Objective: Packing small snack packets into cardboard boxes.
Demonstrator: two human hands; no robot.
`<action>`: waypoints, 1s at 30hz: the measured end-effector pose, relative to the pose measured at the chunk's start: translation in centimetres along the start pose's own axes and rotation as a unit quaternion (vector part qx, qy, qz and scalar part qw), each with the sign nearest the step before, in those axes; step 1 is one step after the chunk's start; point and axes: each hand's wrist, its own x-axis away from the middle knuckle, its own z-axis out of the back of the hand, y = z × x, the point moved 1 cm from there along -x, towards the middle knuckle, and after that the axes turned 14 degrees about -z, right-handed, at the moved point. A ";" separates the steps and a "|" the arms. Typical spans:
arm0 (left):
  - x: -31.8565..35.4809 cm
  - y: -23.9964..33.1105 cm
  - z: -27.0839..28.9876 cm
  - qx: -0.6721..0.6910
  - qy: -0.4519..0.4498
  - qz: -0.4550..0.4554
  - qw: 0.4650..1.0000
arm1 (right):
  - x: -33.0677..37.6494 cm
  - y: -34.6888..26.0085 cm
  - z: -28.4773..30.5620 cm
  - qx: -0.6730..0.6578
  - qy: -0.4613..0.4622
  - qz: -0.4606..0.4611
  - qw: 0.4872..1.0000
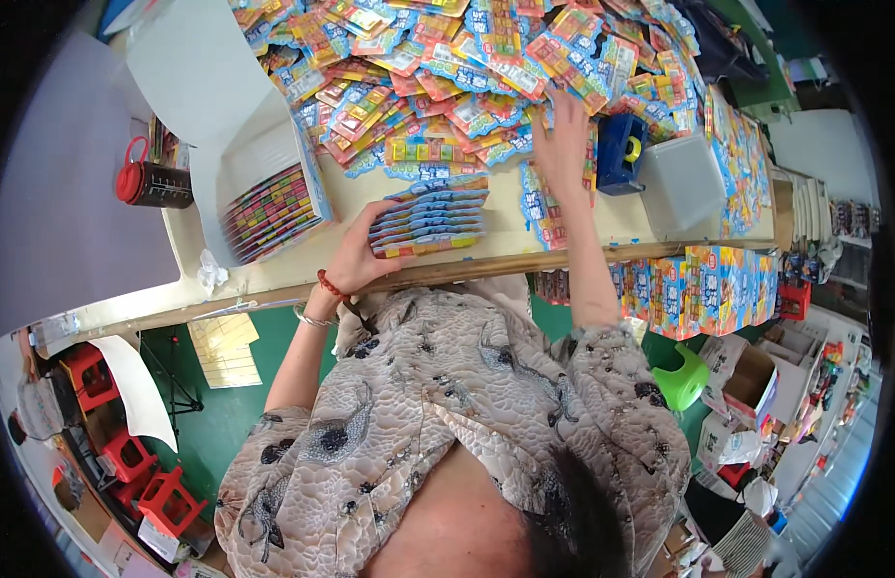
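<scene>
My left hand [359,252] is closed around the left end of a stack of colourful flat packs [430,223], which stand in a row near the table's front edge. Thumb and fingers grip the stack from its near and far sides. My right hand [563,144] reaches forward to the near right part of a large loose pile of similar packs [438,72]. Its fingers are stretched out and touch the pile; no pack is plainly gripped in them. A few packs [542,204] lie beneath my right forearm.
Left of the stack is an open white carton [317,183] filled with packs. A dark bottle with a red lid [154,183] stands further left. A blue tape dispenser [621,154] and a translucent plastic box [686,183] are right of my forearm. Filled display boxes [717,289] stand below the table edge.
</scene>
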 end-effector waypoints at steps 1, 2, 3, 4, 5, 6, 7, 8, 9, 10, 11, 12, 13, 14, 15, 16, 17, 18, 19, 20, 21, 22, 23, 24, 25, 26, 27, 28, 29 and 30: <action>0.0 -0.1 -0.3 0.013 0.008 -0.014 1.000 | -1.2 -0.4 -0.5 -0.002 0.002 0.003 1.000; -0.2 0.0 -0.6 0.025 0.016 -0.028 0.999 | -2.2 -0.9 -1.1 0.019 -0.006 0.039 0.999; -0.6 0.3 -0.8 0.033 0.029 -0.066 0.997 | -3.0 -1.1 -1.6 0.042 -0.013 0.075 0.996; -0.7 0.6 -0.9 0.032 0.030 -0.067 0.997 | -3.9 -0.7 -2.2 0.041 -0.012 0.076 0.996; -0.8 0.8 -0.9 0.088 0.046 -0.028 0.995 | -4.6 0.0 -2.6 0.059 -0.062 0.111 0.990; -0.7 0.8 -0.9 0.143 0.066 0.013 0.987 | -5.3 0.0 -2.7 0.075 -0.113 0.150 0.979; -0.7 0.8 -1.0 0.142 0.071 0.014 0.987 | -5.4 0.2 -2.4 0.076 -0.106 0.168 0.977; -0.7 0.8 -1.2 0.131 0.073 0.006 0.989 | -5.5 0.5 -2.0 0.074 -0.107 0.171 0.977; -0.6 0.7 -1.2 0.122 0.076 -0.001 0.990 | -5.6 0.1 -1.1 0.056 -0.086 0.173 0.980; -0.6 0.8 -1.2 0.120 0.076 0.002 0.990 | -5.5 -0.3 0.3 0.036 -0.064 0.171 0.983; -0.7 1.1 -1.0 -0.067 0.039 -0.020 0.997 | -5.3 -0.8 1.7 0.039 -0.121 0.117 0.985; -0.6 1.1 -0.9 -0.246 0.000 -0.045 0.968 | -5.2 -1.2 3.1 0.043 -0.122 0.116 0.985; -0.6 0.9 -0.8 -0.243 -0.001 -0.045 0.969 | -5.2 -1.5 4.1 -0.012 -0.170 0.094 0.981; -0.6 0.6 -0.8 -0.237 0.007 -0.053 0.970 | -5.1 -1.9 4.9 -0.068 -0.217 0.072 0.971; -0.6 0.4 -0.7 -0.232 0.014 -0.060 0.971 | -5.3 -2.5 5.8 -0.111 -0.237 0.085 0.962; -0.5 0.2 -0.7 -0.232 0.015 -0.060 0.971 | -5.5 -3.2 6.5 -0.111 -0.238 0.085 0.961; -0.4 -0.2 -0.8 -0.090 0.020 -0.025 0.995 | -5.7 -4.0 7.1 -0.148 -0.299 0.042 0.942; -0.5 -0.4 -0.9 0.054 0.023 0.009 0.998 | -5.9 -4.6 7.7 -0.182 -0.357 -0.003 0.916; -0.5 -0.4 -0.9 0.054 0.023 0.009 0.998 | -6.2 -4.9 8.0 -0.182 -0.357 -0.003 0.916; -0.5 -0.4 -0.9 0.056 0.008 0.002 0.998 | -6.6 -5.3 8.1 -0.162 -0.380 0.022 0.910; -0.5 -0.5 -0.8 0.056 -0.006 -0.004 0.998 | -6.8 -5.6 8.0 -0.142 -0.403 0.048 0.903; -0.5 -0.5 -0.8 0.055 -0.005 -0.003 0.998 | -7.1 -5.6 7.5 -0.143 -0.404 0.049 0.902; -0.7 -0.5 -0.8 -0.014 0.002 -0.070 0.997 | -7.4 -5.7 6.8 -0.108 -0.435 0.093 0.889; -0.7 -0.5 -0.9 -0.084 0.011 -0.137 0.987 | -7.5 -6.1 6.4 -0.072 -0.465 0.137 0.872; -0.7 -0.5 -1.0 -0.085 0.013 -0.135 0.987 | -7.1 -6.7 5.9 -0.073 -0.466 0.139 0.870; -0.7 -0.4 -1.1 -0.100 0.032 -0.142 0.984 | -6.6 -7.7 5.3 -0.160 -0.498 0.097 0.847; -0.8 -0.3 -1.1 -0.116 0.050 -0.150 0.981 | -6.2 -8.2 4.9 -0.245 -0.523 0.054 0.815; -0.9 -0.3 -1.1 -0.117 0.051 -0.149 0.981 | -5.8 -8.0 4.3 -0.246 -0.524 0.055 0.814; -1.0 -0.3 -1.2 -0.091 0.043 -0.142 0.985 | -5.2 -7.6 3.4 -0.202 -0.509 0.107 0.830; -1.0 -0.5 -1.1 -0.066 0.036 -0.134 0.988 | -4.6 -7.2 2.2 -0.158 -0.493 0.159 0.841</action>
